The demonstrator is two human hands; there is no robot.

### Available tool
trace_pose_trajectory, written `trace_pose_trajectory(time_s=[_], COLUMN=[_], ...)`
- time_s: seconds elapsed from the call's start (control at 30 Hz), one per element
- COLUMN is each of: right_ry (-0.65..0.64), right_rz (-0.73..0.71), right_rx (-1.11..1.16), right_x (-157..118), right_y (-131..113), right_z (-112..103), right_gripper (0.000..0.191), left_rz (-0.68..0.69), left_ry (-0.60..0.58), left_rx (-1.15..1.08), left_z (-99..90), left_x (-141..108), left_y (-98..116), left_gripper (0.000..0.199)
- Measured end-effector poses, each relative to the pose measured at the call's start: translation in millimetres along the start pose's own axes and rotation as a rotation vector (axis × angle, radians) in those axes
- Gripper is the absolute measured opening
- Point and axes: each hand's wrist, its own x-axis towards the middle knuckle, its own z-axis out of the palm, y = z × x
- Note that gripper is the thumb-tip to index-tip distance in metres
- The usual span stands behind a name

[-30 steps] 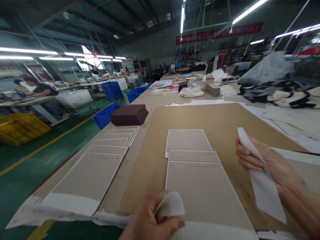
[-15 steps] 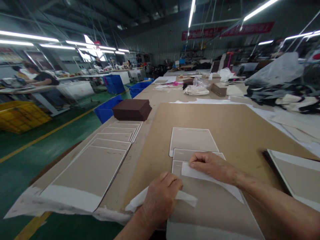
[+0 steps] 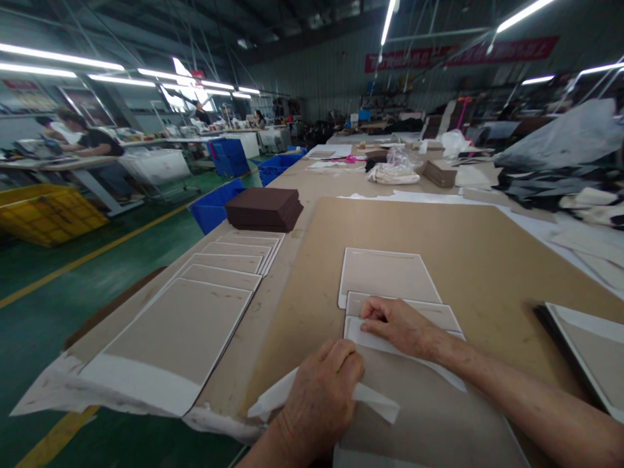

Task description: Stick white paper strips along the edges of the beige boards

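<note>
My left hand (image 3: 324,387) is closed around a crumpled white strip (image 3: 377,403), whose ends stick out on both sides of the fist. My right hand (image 3: 397,325) pinches the upper edge of a second white strip (image 3: 355,333), thumb against forefinger. That strip lies across a grey-beige panel (image 3: 419,383) with pale edges, near its far end. Two similar panels overlap beyond it, the farthest (image 3: 387,276) fully flat on the brown board. My left fist hovers over the near panel's left edge; whether it touches the panel is hidden.
Overlapping beige panels (image 3: 195,325) line the table's left side, with a dark brown stack (image 3: 263,208) behind them. Another pile of panels (image 3: 589,344) stands at the right on the brown board (image 3: 409,227). Farther back are plastic bags (image 3: 394,166) and blue bins (image 3: 214,205).
My right hand has shifted left over the panel, and its strip now reaches the panel's left edge. My left hand still grips its strip. The view has turned slightly.
</note>
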Motion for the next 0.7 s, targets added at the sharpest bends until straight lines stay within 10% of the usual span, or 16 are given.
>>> trace_pose_trajectory(time_s=[0.7], right_ry=[-0.022], right_rz=[0.005], right_rx=[-0.117], right_x=[11], right_y=[7], right_z=[0], right_gripper=[0.012], left_rz=[-0.068], left_ry=[-0.197], left_rx=[0.086], left_z=[-6.6], left_x=[8], left_y=[-1], left_gripper=[0.050])
